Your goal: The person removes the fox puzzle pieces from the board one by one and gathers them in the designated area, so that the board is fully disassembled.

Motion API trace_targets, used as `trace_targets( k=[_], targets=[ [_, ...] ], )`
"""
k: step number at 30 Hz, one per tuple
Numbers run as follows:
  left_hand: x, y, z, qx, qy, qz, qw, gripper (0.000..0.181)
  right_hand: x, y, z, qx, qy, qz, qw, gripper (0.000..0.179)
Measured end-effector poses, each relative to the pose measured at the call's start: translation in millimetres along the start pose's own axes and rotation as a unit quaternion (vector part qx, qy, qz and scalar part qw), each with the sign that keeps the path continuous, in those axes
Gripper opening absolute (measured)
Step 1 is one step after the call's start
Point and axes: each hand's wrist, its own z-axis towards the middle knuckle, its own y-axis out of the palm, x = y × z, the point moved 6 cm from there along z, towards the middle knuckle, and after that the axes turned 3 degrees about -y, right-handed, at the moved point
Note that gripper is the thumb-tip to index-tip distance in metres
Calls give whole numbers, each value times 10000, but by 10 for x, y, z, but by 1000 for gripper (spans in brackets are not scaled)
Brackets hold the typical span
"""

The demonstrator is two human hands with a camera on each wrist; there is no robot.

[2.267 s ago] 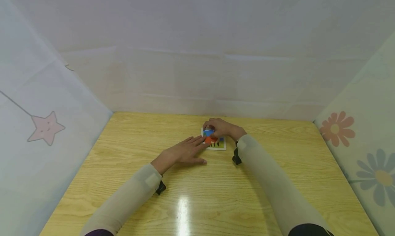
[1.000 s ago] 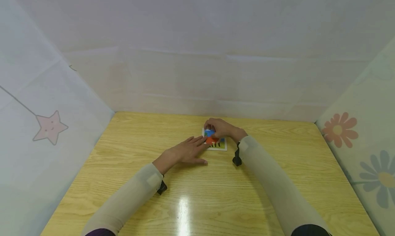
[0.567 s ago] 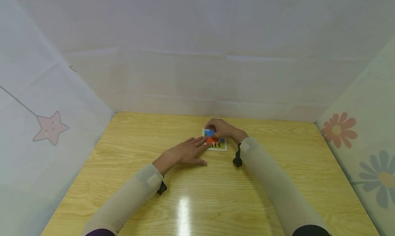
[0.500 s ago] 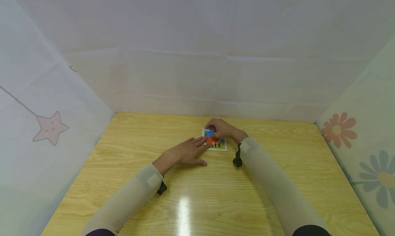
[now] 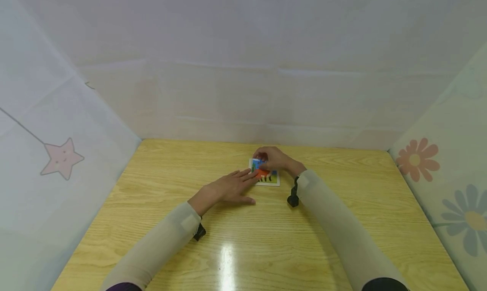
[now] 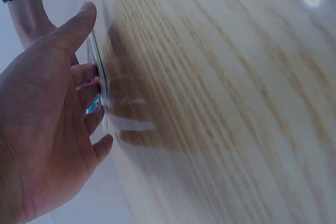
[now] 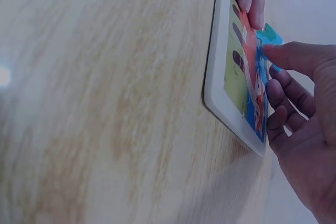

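A small picture puzzle [image 7: 236,77] with a white frame lies on the wooden table; its picture has an orange animal with dark legs, green below and blue above. Straight fingers of my left hand [image 5: 230,187] rest on the puzzle's left part, thumb spread out over the table. My right hand [image 5: 272,157] is at the far side of the board. Its thumb and fingers pinch a blue-and-green puzzle piece [image 7: 270,35], which stands tilted up from the picture in the right wrist view. Part of that piece is hidden behind the thumb.
The wooden table [image 5: 182,164] reaches back to a pale cloth wall [image 5: 213,100]. Cloth sides with a pink star [image 5: 62,158] and flowers [image 5: 414,160] flank it. Black wrist cameras hang under both forearms.
My right hand has shifted very slightly at the board's far edge, and the blue part beneath its fingers shows differently. My left fingertips have drawn back a little; the board stays in place.
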Motion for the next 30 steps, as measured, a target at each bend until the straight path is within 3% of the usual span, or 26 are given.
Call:
trace_targets(
  k=[12, 20, 30],
  targets=[
    [-5, 8, -8, -63, -1, -57, 10000, 89, 28, 7, -17, 266, 13, 565, 9980, 24],
    [-25, 39, -19, 78, 67, -141, 9998, 89, 31, 39, -41, 364, 232, 957, 9945, 23],
    [-11, 60, -15, 137, 154, -103, 9997, 91, 39, -18, -127, 790, 274, 1355, 9872, 25]
  ],
)
